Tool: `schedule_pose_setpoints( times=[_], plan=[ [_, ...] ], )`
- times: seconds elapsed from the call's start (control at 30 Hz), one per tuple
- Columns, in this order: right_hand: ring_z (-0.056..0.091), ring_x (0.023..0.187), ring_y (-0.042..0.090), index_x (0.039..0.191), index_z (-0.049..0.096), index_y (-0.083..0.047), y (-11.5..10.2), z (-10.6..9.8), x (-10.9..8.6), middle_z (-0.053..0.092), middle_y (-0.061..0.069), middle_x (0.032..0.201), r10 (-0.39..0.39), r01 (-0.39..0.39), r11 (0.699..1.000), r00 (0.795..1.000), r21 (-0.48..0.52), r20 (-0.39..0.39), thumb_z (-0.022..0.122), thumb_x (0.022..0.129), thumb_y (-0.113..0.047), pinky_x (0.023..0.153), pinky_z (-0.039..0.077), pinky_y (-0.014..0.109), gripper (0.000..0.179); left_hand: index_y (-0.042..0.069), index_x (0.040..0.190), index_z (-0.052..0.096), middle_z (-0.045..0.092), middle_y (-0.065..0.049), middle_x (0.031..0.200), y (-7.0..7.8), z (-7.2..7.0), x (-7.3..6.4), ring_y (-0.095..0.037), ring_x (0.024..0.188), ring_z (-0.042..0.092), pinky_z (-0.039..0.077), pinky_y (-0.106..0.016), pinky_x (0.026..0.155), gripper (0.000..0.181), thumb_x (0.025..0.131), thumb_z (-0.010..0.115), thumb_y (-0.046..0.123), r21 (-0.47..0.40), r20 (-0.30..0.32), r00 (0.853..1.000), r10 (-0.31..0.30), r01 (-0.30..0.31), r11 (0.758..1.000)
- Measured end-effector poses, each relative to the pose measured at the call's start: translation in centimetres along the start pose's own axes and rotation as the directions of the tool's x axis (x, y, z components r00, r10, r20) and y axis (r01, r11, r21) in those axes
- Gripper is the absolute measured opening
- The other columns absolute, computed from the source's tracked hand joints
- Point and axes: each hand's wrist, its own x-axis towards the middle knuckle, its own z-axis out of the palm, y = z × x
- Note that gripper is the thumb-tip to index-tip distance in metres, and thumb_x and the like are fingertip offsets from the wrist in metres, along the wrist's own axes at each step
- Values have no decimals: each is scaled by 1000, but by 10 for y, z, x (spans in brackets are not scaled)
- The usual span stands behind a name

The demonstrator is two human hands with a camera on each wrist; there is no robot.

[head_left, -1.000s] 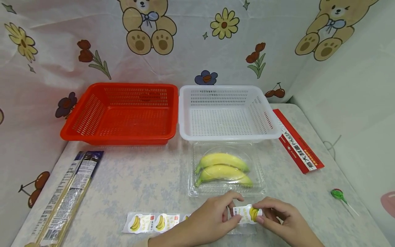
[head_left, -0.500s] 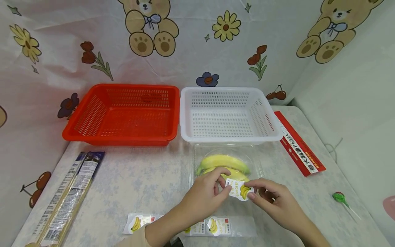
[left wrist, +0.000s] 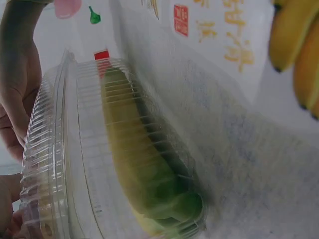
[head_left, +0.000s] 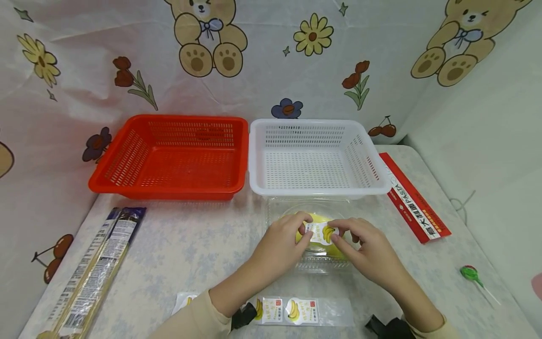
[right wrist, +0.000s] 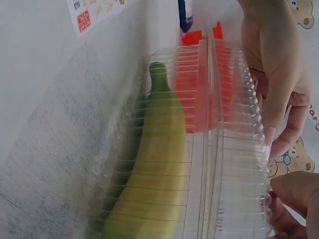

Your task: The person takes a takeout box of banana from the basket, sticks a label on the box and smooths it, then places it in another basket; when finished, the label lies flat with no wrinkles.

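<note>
Between both hands is a white sticker printed with bananas and lettering. My left hand pinches its left end with thumb and forefinger. The right end is pinched by my right hand. The sticker lies over the lid of a clear plastic box; I cannot tell how much of it touches the lid. Inside the shut box are bananas, mostly covered by the hands in the head view. Both wrist views show the fingers at the top of the lid, beside its ridged edge.
A strip of banana stickers lies near the front, partly under the left forearm. Behind the box stand a red basket and a white basket. Long noodle packs are at left; a red pasta pack and a green lollipop at right.
Both hands have carried the sticker from beside the strip, up and slightly left, to over the box lid. The strip and box stay in place.
</note>
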Motion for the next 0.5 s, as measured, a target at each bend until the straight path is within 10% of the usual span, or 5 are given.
schedule_pose_setpoints(
  times=[0.5],
  plan=[
    [53, 80, 9, 110, 72, -16, 10, 10, 13, 65, -12, 86, -22, 23, 988, 1000, -155, 10, 78, 84, -15, 62, 43, 25, 27, 10, 117, 66, 67, 0, 95, -8, 8, 14, -11, 78, 60, 51, -22, 70, 23, 95, 64, 17, 83, -5, 1000, -8, 9, 997]
  ],
)
